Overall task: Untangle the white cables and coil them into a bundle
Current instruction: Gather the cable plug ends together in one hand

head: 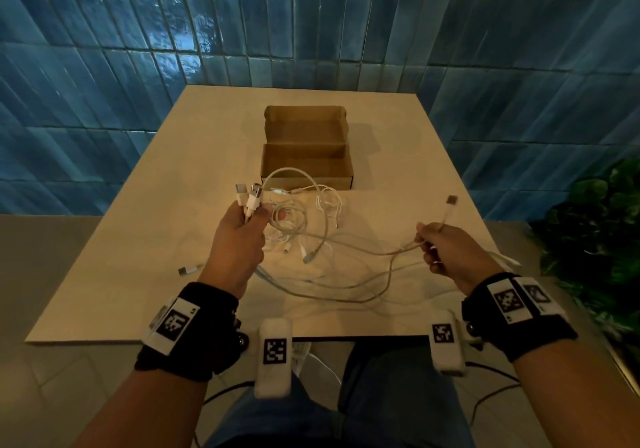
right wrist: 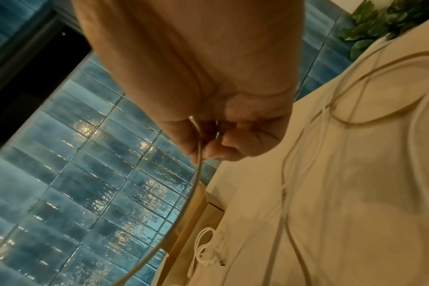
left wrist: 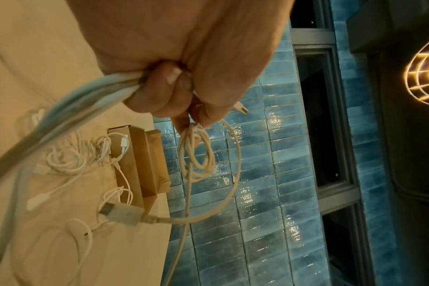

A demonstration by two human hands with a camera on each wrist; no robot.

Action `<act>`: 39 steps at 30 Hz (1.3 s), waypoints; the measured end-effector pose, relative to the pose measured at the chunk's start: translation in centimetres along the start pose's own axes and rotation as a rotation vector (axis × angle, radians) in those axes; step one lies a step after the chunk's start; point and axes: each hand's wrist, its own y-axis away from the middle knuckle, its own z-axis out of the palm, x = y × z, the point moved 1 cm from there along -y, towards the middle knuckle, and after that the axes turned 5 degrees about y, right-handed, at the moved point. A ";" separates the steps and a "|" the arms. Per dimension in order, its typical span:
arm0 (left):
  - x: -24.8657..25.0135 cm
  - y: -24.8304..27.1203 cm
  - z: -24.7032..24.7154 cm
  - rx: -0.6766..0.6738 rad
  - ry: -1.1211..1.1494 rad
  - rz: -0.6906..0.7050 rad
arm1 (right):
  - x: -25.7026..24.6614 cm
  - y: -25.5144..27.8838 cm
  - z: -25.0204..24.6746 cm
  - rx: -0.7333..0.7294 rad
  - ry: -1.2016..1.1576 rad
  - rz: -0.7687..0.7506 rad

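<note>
My left hand (head: pixel 242 233) is raised over the table and grips a bunch of white cables (head: pixel 294 212); two USB plugs (head: pixel 249 196) stick up above its fist. In the left wrist view the left hand (left wrist: pixel 174 92) is curled round several strands, and small loops (left wrist: pixel 196 152) hang from its fingers. My right hand (head: pixel 440 247) pinches one white cable (head: pixel 398 250) near its end, whose plug (head: pixel 451 201) points up. The same pinch shows in the right wrist view, with the right hand (right wrist: pixel 208 147) on the cable (right wrist: pixel 196 183). Long slack strands (head: pixel 346 292) run between both hands across the table (head: pixel 104 274).
An open, empty cardboard box (head: pixel 306 167) stands just behind the tangle. A loose plug end (head: pixel 188 269) lies at the table's left. A thin tangled cord (head: pixel 329 202) lies by the box front. A leafy plant (head: pixel 595 226) stands off the right edge. Blue tiled wall behind.
</note>
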 end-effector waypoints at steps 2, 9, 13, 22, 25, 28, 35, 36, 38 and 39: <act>0.2 0.1 0.0 -0.011 0.017 0.004 | 0.6 -0.7 -0.2 0.037 -0.030 -0.020; 0.0 0.2 0.0 -0.023 -0.003 0.009 | 1.3 -1.7 -1.0 0.234 -0.218 -0.072; 0.1 0.5 0.4 -0.063 -0.019 0.033 | 0.3 -0.8 0.0 0.245 0.095 -0.139; 0.0 1.5 2.1 -0.120 -0.099 0.083 | -5.0 4.7 7.1 -0.113 0.308 -0.676; 0.5 2.3 2.5 -0.173 -0.112 0.122 | -5.4 4.6 8.3 -0.090 0.349 -0.678; 0.7 2.5 2.5 -0.163 -0.114 0.136 | -5.4 4.3 8.6 -0.127 0.317 -0.641; 0.1 2.3 2.1 -0.188 -0.142 0.103 | -5.4 4.4 8.2 -0.178 0.126 -0.546; 0.3 2.3 2.2 -0.191 -0.147 0.105 | -5.4 4.5 8.1 -0.179 0.112 -0.537; 0.5 2.4 2.3 -0.194 -0.147 0.103 | -5.3 4.7 8.0 -0.190 0.069 -0.507; 0.5 2.4 2.3 -0.181 -0.141 0.092 | -5.2 4.8 8.0 -0.198 0.032 -0.484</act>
